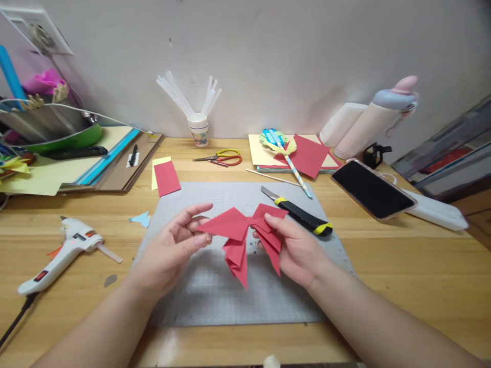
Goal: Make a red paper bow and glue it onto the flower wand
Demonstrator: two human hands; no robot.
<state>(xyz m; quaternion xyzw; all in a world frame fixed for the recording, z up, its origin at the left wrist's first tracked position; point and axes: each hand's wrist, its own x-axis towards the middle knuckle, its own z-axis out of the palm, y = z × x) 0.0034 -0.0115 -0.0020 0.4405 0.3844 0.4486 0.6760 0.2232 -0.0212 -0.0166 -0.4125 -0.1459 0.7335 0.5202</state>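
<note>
A red folded-paper butterfly (235, 237) is held up over the grey cutting mat (215, 301), its wings spread to both sides. My right hand (301, 248) grips the right wing, thumb on top and the other fingers mostly hidden beneath. At the pointed tip of the left wing, my left hand (174, 245) pinches the paper between thumb and fingers. Just past my right hand lies a black and yellow utility knife (303, 214), its blade out. To the left of the mat are a light blue paper scrap (141, 219) and a white glue gun (63, 255).
Scissors (220, 157), a paper cup (198, 130) of clear sticks and small red and yellow cards (167, 178) stand or lie behind the mat. Stacked paper with a paper flower (278, 140) is at the back right, near a phone (374, 189) and bottle (379, 115).
</note>
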